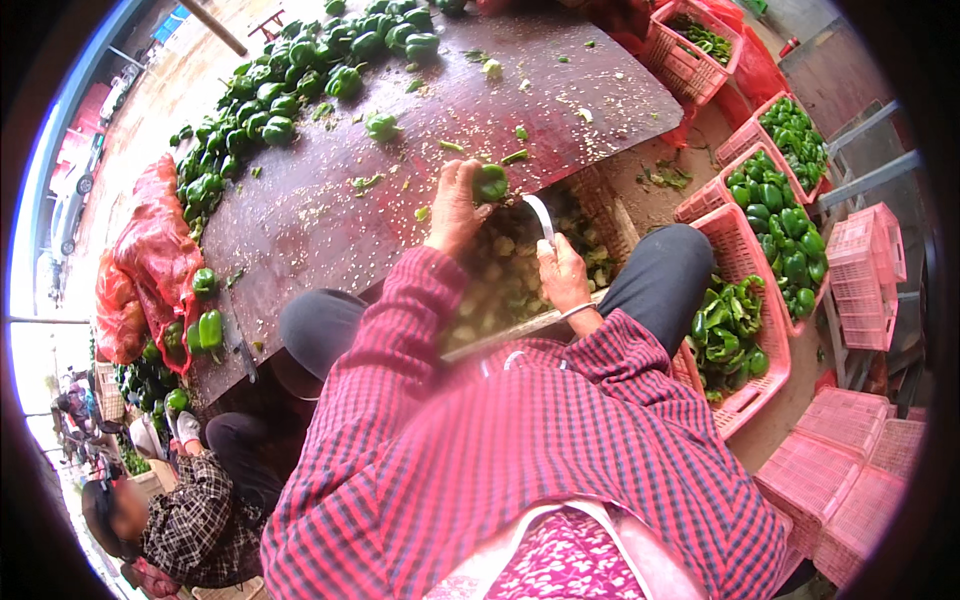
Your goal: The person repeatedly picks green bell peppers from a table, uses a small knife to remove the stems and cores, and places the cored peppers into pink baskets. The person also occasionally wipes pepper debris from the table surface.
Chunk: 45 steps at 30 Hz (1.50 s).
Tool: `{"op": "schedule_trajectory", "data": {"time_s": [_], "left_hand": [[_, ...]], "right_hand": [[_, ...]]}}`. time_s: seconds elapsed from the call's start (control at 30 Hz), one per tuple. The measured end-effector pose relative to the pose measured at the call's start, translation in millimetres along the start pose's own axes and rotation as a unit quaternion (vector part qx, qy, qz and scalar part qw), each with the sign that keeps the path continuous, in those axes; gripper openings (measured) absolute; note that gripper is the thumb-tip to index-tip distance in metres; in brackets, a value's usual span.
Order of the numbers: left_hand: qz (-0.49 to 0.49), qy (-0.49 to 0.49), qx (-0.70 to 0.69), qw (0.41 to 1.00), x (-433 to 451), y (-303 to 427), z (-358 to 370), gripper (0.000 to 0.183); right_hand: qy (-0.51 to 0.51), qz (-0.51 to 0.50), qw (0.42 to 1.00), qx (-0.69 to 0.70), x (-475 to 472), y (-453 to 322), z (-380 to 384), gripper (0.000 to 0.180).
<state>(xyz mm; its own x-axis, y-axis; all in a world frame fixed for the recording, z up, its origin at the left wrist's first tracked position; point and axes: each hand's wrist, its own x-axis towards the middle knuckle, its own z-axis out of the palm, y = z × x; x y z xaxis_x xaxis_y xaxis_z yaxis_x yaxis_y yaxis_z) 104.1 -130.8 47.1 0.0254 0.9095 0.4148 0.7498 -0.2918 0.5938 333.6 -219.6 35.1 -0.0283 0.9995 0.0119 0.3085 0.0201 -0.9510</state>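
My left hand [454, 210] holds a green bell pepper [490, 184] near the front edge of the table [330, 217]. A curved knife [541, 213] with a pale blade is gripped in my right hand [564, 274], its tip pointing up toward the pepper but apart from it. Below both hands, between my knees, a crate [517, 247] holds pale green pepper cores and scraps. Part of that crate is hidden by my left sleeve. A pale bangle [576, 310] circles my right wrist.
Heaped bell peppers [277, 97] lie at the table's far left, beside a red mesh sack [154, 247]. A second knife [241, 349] rests near the left edge. At my right stand pink crates of peppers [750, 405] and stacked crates [817, 465]. A co-worker [187, 502] sits at left.
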Motion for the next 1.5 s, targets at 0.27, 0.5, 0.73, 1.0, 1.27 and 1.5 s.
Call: {"op": "schedule_trajectory", "data": {"time_s": [0.27,0.5,0.73,1.0,1.27,1.5], "left_hand": [[-0.053,-0.149,-0.204,0.966,-20.3,61.7,-24.8,0.057],[-0.219,-0.163,-0.508,0.817,-47.2,116.8,-66.6,0.041],[-0.321,-0.020,-0.808,0.494,-72.0,79.2,-56.7,0.054],[-0.342,-0.060,-0.614,0.709,-82.7,52.5,-76.1,0.047],[-0.265,-0.055,-0.455,0.848,-56.3,64.5,-100.1,0.043],[-0.213,-0.106,-0.565,0.790,-46.3,111.6,-92.9,0.029]], "right_hand": [[-0.022,0.051,0.964,0.260,24.5,-27.5,-18.5,0.061],[-0.202,0.110,0.883,0.410,14.4,-38.6,-32.9,0.050],[-0.352,0.146,0.617,0.689,15.0,-29.2,-46.7,0.057],[-0.120,0.027,0.982,0.141,19.3,-47.9,-51.1,0.055],[-0.069,-0.039,0.980,0.180,13.8,-73.4,-128.4,0.064],[0.261,0.033,0.893,-0.365,-46.2,-85.9,-274.1,0.076]]}}
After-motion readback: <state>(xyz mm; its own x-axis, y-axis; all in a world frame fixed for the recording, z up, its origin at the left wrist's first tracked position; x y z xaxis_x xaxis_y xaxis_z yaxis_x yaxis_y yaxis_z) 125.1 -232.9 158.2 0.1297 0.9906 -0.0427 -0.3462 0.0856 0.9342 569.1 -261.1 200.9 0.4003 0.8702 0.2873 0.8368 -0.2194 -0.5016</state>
